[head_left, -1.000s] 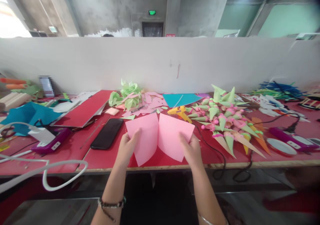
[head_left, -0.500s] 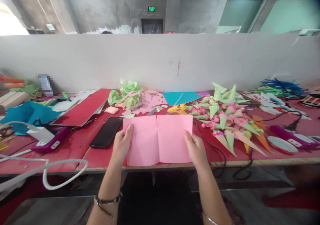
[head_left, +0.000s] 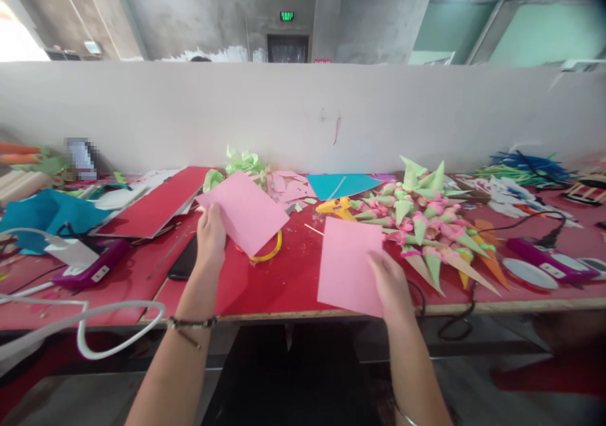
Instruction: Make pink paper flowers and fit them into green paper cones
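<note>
My left hand (head_left: 211,235) is closed on the edge of a pink paper sheet (head_left: 249,211), which tilts above the table beside the black phone (head_left: 182,260). A second pink paper sheet (head_left: 350,265) is pinched in my right hand (head_left: 389,281) near the table's front edge. The two sheets are apart, red table showing between them. Under the left sheet a yellow ring-shaped handle (head_left: 273,249) peeks out; the rest of that object is hidden. A yellow glue gun (head_left: 335,207) lies behind the right sheet.
Pink and green paper cones (head_left: 426,218) pile up on the right, near a purple power strip (head_left: 552,260) and white dish (head_left: 530,273). A red board (head_left: 156,205) and another purple strip (head_left: 92,268) lie left. Pink scraps (head_left: 288,186) and teal paper (head_left: 341,186) sit behind.
The pink paper held between both hands is now two separate sheets. My left hand has moved left and away with one, uncovering the yellow ring; my right hand has shifted slightly right with the other.
</note>
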A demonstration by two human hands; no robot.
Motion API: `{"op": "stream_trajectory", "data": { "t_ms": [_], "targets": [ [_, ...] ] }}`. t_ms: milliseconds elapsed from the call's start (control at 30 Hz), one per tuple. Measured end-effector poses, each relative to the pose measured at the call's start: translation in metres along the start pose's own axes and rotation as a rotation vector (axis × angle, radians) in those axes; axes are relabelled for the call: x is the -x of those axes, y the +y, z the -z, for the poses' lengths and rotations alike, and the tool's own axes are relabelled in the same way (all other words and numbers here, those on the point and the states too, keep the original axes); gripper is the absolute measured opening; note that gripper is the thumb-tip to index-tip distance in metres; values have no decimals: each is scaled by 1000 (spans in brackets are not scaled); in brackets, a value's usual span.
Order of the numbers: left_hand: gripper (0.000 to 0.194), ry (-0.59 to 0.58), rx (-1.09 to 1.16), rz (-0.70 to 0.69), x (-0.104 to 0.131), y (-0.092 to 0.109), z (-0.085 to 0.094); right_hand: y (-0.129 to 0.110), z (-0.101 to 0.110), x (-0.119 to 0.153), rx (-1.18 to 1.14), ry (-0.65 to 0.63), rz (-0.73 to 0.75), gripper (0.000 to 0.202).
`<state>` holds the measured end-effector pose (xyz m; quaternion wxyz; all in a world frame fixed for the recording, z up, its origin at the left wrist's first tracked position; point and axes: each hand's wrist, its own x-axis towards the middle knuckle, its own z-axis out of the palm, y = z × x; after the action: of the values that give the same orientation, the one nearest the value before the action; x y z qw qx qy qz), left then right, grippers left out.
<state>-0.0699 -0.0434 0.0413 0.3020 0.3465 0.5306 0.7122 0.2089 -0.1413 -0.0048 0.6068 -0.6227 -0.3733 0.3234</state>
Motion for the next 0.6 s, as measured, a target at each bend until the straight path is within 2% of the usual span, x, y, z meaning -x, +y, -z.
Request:
{"op": "stream_trajectory", "data": {
  "t_ms": [67,100,167,233,300,333,400,433,500,600],
  "targets": [
    [29,-95,-39,83,-8,-4,-14,3,-10,1,80,-134,100,36],
    [32,-133,-104,91,-9,-6,-18,5,-14,1,119,-155,148,39],
    [51,-124,-285,-58,-4,-11,-18,9,-21,1,190,-170,198,45],
    [71,-142,-491,-350,13,-14,-14,11,-24,1,229,-182,216,52],
    [67,-424,-683,-653,38,-14,-9,10,-23,1,223,-213,225,58],
    [63,-655,-760,-760,50,-13,-7,9,-20,0,211,-240,228,59],
    [62,-1140,-898,-877,72,-13,-5,4,-11,-2,201,-340,236,53],
    [65,-1278,-957,-882,80,-13,-4,2,-6,-4,209,-418,258,46],
    [71,-1400,-1030,-844,88,-14,-4,-3,6,-7,271,-586,343,37],
    [75,-1434,-1067,-776,87,-19,-5,-8,21,-9,423,-748,482,32]
  ]
}}
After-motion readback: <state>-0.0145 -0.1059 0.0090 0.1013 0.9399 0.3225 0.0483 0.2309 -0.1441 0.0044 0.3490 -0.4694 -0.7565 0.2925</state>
